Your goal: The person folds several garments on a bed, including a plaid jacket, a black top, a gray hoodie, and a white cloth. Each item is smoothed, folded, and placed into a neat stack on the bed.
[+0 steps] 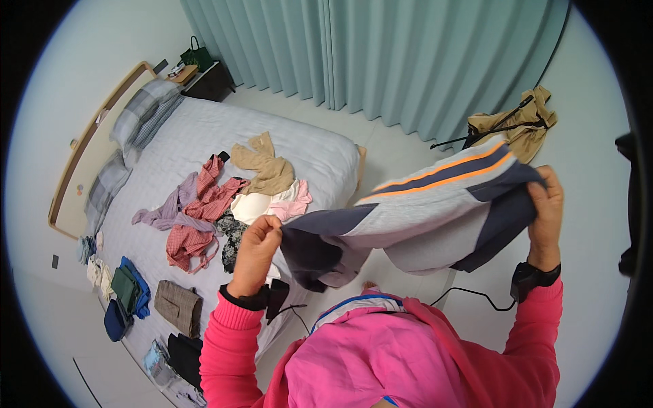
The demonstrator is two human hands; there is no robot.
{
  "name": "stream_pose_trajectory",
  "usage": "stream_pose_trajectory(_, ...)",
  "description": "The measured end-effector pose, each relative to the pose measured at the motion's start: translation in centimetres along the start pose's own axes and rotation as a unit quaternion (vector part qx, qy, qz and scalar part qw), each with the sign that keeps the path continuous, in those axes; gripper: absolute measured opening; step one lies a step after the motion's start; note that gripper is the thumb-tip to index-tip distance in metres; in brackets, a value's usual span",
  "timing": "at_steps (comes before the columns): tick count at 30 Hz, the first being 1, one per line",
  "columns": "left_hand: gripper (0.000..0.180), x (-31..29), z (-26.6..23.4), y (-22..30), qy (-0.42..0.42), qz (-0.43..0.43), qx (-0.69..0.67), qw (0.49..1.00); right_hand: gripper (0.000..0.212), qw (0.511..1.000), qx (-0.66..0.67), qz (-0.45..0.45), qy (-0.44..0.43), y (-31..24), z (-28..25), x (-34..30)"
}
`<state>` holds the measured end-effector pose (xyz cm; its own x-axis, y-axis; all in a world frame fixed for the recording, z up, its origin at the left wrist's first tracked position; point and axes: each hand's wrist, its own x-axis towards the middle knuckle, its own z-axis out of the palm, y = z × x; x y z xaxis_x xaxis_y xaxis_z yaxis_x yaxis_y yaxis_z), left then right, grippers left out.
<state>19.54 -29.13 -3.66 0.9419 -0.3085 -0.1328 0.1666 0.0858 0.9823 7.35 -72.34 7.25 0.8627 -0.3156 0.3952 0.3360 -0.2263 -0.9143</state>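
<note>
Long grey-and-navy garment w/ orange-edged stripe [425, 231], prob. soft knit, hangs midair btwn hands, nr pale-grey, lightly rumpled bed [313, 136]. L hand [257, 255] grip pinches one navy end; R hand [546, 217] grip pinches the other. Best: even tension, ends level, sagging folds shaken smooth.

I can make out no readable text, label, brand, number or sign: none on the grey and navy garment [425, 221] in my fingers [271, 229], the loose clothes [252, 206] or the curtain [381, 61].
</note>
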Motion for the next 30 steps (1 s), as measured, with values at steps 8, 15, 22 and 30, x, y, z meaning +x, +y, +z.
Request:
stream_pose_trajectory(8, 0.009, -2.2, 1.5, -3.3, -0.114, -0.061, 0.095, 0.987, 0.011, 0.995, -0.081, 0.057, 0.014, 2.4, -1.5, -1.8)
stream_pose_trajectory(15, 0.013, -2.7, 2.7, -3.1, -0.144, -0.093, 0.161, 0.972, 0.011, 0.983, -0.146, 0.071, -0.09, 1.9, -2.5, -2.2)
stream_pose_trajectory(22, 0.031, -4.5, 3.6, -2.2, -0.05, 0.012, 0.224, 0.973, 0.01, 0.963, -0.124, 0.229, -0.064, 5.1, -1.8, -3.4)
stream_pose_trajectory(30, 0.009, -6.8, 0.0, -3.7, -0.124, -0.214, 0.104, 0.963, 0.013, 0.907, -0.035, 0.337, -0.25, 4.5, -4.2, -5.0)
